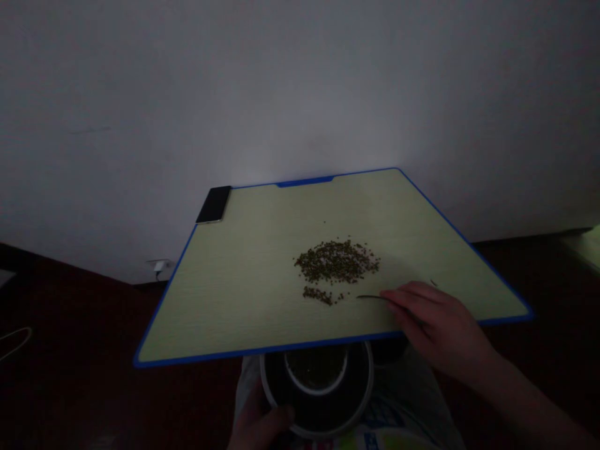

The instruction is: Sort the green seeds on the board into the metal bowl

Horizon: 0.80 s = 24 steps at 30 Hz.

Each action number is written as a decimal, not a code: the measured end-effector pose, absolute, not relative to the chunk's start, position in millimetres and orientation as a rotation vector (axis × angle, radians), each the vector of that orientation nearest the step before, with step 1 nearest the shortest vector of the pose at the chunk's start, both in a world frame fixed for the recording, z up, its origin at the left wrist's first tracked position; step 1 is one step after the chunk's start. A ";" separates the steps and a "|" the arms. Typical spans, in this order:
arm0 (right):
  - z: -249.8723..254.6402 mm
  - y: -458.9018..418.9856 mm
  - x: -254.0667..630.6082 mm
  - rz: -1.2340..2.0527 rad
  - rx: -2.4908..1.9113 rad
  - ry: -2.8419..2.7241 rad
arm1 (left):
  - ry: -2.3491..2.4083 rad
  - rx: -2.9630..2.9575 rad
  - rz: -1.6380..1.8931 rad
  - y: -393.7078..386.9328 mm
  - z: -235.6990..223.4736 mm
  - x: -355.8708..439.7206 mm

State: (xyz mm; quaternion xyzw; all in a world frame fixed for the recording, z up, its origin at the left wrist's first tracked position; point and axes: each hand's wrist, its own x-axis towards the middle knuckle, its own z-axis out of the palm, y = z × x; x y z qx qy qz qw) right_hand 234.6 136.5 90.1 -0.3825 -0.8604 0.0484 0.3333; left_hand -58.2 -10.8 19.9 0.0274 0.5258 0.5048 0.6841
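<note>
- Right hand, yours: a narrow pinch on a slim dark utensil, its tip pointing left, low over the table; tip contact with the surface cannot be told.
- Main spread of small green-brown beans: loose on the table, middle to near side.
- Smaller bean cluster: just nearer you than the main spread, a few strays between it and the utensil tip.
- Left hand, yours: holding the outer bowl, thumb over its rim; fingers mostly hidden.
- Inner bowl: within the outer bowl, below the table's near edge; dark contents, too dim to identify.
- Folding table: pale top, blue edging; smartphone at its far left corner.
- Step in hand, by judgement: sorting or drawing apart beans with the utensil, its tip just right of the strays.
- Next move, by judgement: calls for a low, light tip among the beans and a steady bowl under your near edge.
</note>
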 end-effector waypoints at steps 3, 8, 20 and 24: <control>87.7 143.2 233.5 0.084 -1.002 -2.271 | 1.198 0.068 1.119 -8.8 22.2 -58.1; 89.1 150.5 228.7 0.037 -0.993 -2.287 | 1.231 0.066 1.119 -7.8 20.8 -59.4; 85.8 122.6 208.2 0.095 -0.955 -2.309 | 1.247 0.055 1.125 -9.0 16.1 -61.2; 83.5 124.7 206.5 0.086 -1.018 -2.294 | 1.270 0.043 1.131 -10.0 14.4 -62.2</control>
